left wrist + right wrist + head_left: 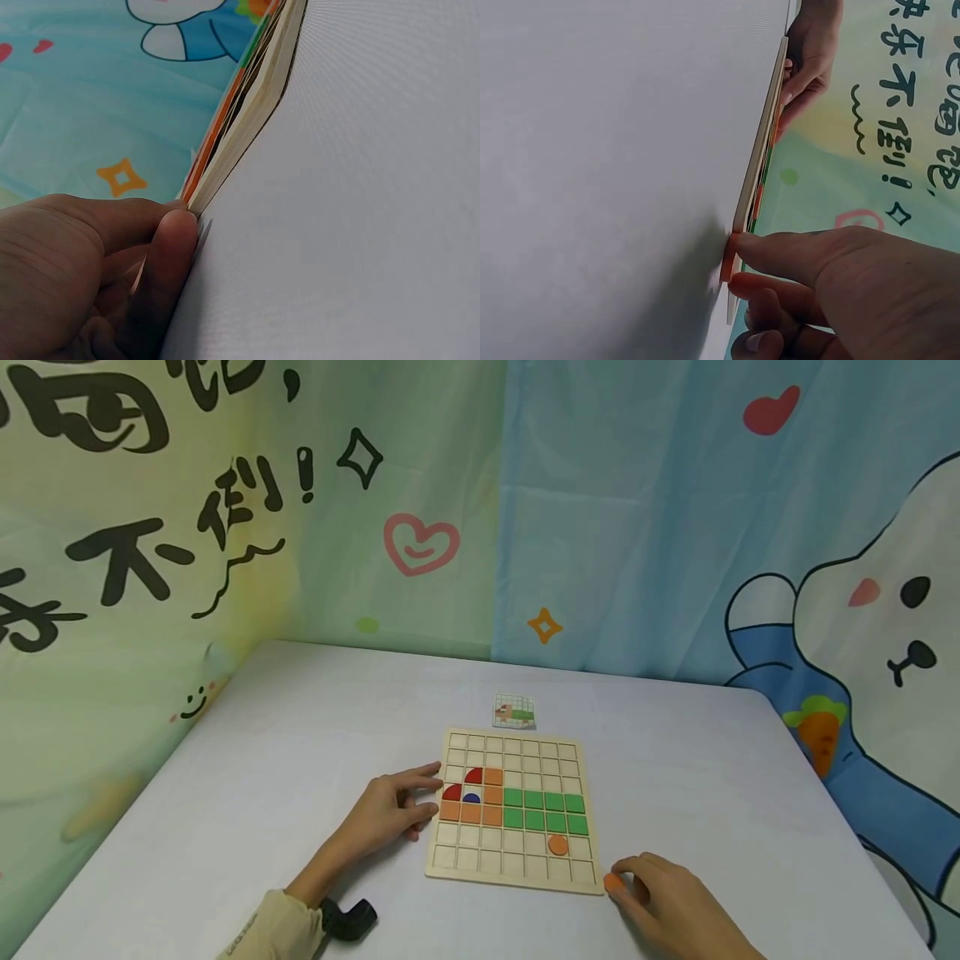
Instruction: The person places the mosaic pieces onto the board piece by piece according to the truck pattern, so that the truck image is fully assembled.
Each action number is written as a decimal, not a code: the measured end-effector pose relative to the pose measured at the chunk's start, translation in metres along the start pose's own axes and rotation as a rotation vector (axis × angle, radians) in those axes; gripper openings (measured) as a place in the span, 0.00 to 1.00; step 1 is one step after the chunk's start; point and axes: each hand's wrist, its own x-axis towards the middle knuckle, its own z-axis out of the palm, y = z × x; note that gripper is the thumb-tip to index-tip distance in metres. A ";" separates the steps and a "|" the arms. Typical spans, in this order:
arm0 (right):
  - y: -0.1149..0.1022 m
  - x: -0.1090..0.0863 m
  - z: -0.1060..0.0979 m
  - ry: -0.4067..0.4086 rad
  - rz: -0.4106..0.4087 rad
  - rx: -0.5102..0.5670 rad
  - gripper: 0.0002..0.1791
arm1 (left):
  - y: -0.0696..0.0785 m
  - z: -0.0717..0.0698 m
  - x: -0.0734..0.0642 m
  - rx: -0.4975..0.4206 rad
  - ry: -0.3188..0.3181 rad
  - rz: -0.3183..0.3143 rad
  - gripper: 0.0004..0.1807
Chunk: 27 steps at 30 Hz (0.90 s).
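A wooden grid board (516,864) lies on the table, its cells partly filled with flat coloured pieces. Green squares (533,820) form two rows on the right; orange squares (470,812), red quarter circles (474,775) and a blue half circle (471,797) sit at the left. One orange disc (558,844) lies lower down. With fingertips along the board's left edge, my left hand (386,806) steadies against it. Just off the near right corner, my right hand (663,893) pinches a small orange piece (731,257) between thumb and finger; its full outline is hidden.
A small picture card (513,711) showing a gridded animal figure lies behind the board. The white tabletop (337,710) extends around both. Printed curtains (600,510) hang behind and at the left. A black curved object (349,921) is at the left wrist.
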 end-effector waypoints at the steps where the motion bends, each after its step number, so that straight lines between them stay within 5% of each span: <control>1: 0.000 0.000 0.000 -0.011 0.018 -0.004 0.10 | 0.000 0.000 0.000 -0.001 0.000 0.002 0.21; 13: 0.001 0.000 0.001 -0.031 0.030 -0.007 0.13 | 0.000 0.001 0.000 0.009 0.006 0.007 0.20; 21: 0.001 0.003 -0.001 -0.054 0.115 -0.009 0.16 | -0.001 0.001 0.001 -0.007 0.000 0.014 0.20; 27: -0.004 -0.002 0.001 0.051 -0.001 0.017 0.13 | 0.000 0.000 0.001 -0.001 0.006 0.002 0.21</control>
